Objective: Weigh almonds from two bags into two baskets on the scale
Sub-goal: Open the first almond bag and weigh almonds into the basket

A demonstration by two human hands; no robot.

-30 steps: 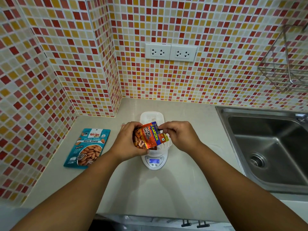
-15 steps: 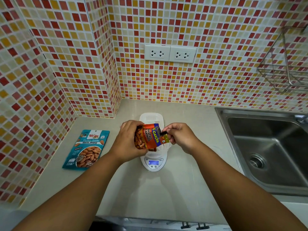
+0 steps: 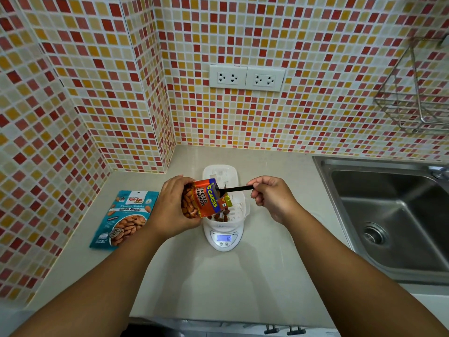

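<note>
My left hand (image 3: 171,205) grips an orange bag of salted almonds (image 3: 204,199), tipped over a white slotted basket (image 3: 239,207) that sits on a white digital scale (image 3: 223,239). The scale's display reads 16. A few almonds (image 3: 221,217) lie in the basket. My right hand (image 3: 272,197) pinches a black spoon (image 3: 234,189) by its handle, with the bowl end at the bag's mouth. A second white basket (image 3: 220,172) stands just behind the scale. A teal bag of roasted almonds (image 3: 126,218) lies flat on the counter to the left.
The beige counter (image 3: 218,283) runs to a steel sink (image 3: 393,220) on the right. Tiled walls close the left and back sides, with two wall sockets (image 3: 246,77). A wire rack (image 3: 418,93) hangs at upper right.
My right hand has drawn away to the right of the bag and now holds out the black spoon. Almonds now show in the basket. The left hand keeps the bag tipped.
</note>
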